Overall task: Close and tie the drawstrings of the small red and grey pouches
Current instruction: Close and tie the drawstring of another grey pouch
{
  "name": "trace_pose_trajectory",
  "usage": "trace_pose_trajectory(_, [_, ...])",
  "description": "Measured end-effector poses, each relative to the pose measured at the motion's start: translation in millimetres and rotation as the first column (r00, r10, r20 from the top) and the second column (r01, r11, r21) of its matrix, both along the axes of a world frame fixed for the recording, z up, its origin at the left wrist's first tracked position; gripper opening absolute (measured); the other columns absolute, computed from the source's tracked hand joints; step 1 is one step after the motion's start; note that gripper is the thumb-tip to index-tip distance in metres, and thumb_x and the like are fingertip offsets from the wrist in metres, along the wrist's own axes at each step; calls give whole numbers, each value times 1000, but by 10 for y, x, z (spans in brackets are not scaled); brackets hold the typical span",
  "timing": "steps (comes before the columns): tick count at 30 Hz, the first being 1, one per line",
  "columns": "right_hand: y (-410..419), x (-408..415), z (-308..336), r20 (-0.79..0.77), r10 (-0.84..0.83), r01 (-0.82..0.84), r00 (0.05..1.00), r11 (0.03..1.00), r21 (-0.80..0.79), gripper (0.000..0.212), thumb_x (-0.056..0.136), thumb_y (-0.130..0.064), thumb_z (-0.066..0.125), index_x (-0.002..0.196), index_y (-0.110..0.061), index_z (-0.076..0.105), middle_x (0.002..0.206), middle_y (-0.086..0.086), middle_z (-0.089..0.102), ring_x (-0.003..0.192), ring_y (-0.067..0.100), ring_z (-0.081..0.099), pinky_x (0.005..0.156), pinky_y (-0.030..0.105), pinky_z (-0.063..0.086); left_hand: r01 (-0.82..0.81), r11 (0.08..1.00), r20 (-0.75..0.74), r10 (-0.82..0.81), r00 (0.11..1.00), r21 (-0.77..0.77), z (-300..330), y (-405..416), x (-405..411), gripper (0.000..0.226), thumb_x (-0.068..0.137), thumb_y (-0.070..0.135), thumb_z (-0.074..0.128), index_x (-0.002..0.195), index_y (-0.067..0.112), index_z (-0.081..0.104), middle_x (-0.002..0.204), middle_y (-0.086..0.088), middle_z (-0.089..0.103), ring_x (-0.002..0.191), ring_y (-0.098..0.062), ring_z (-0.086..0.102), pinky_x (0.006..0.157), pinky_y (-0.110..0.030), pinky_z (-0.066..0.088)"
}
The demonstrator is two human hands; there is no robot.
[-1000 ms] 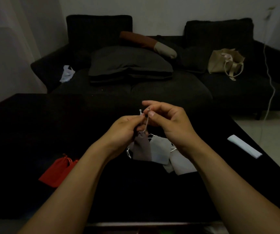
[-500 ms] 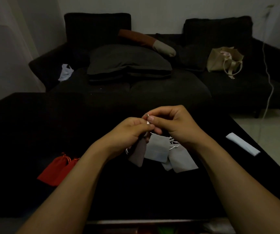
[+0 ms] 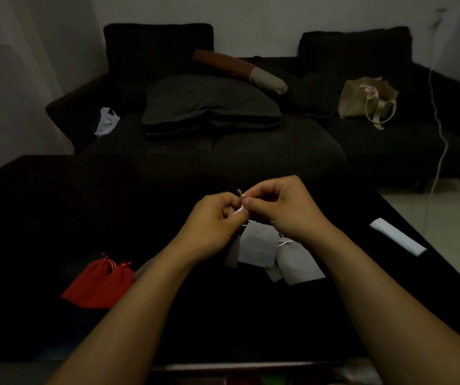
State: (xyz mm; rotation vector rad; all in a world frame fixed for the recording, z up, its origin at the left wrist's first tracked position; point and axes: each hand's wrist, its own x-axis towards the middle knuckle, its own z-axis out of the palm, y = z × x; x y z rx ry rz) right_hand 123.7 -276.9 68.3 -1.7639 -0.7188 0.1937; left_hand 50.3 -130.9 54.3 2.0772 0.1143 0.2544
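Black table: fills the near and middle ground, surface dark and unlit.

Red pouches: 2, lying side by side and touching on the table at near left, drawstring ends toward the far side.

Left hand: raised above the table centre, fingers curled, pinching the white drawstring of a dark grey pouch that hangs below it, mostly hidden behind the wrist.

Right hand: just beside the left, fingertips meeting it, thumb and forefinger pinching the same drawstring; a short end of cord stands up between the 2 hands.

Light grey pouches: at least 3, overlapping in a loose pile under and just right of the hands, white cords showing at their tops. Whether these are tied cannot be told.

White flat strip: on the table at far right, well apart from the pouches.

Dark sofa: beyond the table, bearing a grey cushion, a brown-and-cream bolster, a beige tote bag and a white plastic bag.
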Motion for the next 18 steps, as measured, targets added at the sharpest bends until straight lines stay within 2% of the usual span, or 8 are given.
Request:
trace_pose_trajectory(3, [-5,-8,25,5,-50,50,999,998,-37,9,87,-5,72,95,-6,76,83,6,75,70,3,69,62,12,51,-85,995,89,80,993,55,2,-37,-14,6,93,22,64,92,23,70,63,-2,68,55,-8,63,55,-21,50])
trace_pose_trajectory(6, [-8,-16,40,-61,-91,93,994,996,18,15,84,-4,75,99,-5,74,80,17,72,66,13,67,61,20,55,-87,996,127,84,988,21,-9,-64,-14,16,94,17,63,80,18,72,64,0,71,56,-7,66,53,-16,48])
trace_pose_trajectory(9, [-24,-41,72,-208,-109,136,972,983,121,18,82,-5,76,100,-2,72,84,17,75,69,16,70,61,21,57,-33,979,125,59,990,-204,1,-77,-1,26,96,14,59,74,8,72,65,-1,70,61,-8,63,60,-19,48])
trace_pose_trajectory(13, [-58,-40,107,-377,-70,157,924,966,206,13,81,-7,76,92,-1,73,76,7,73,63,9,66,59,19,55,-87,816,7,111,994,-572,42,-47,37,23,97,19,57,90,9,76,82,-11,73,78,-16,68,72,-26,54])
trace_pose_trajectory(18, [-39,-73,97,-435,35,50,900,982,184,7,81,-8,75,88,-5,76,84,10,77,71,13,71,62,20,56,-66,765,-2,84,996,-641,38,-18,32,18,93,18,61,99,8,74,86,-6,73,80,-13,67,70,-23,54])
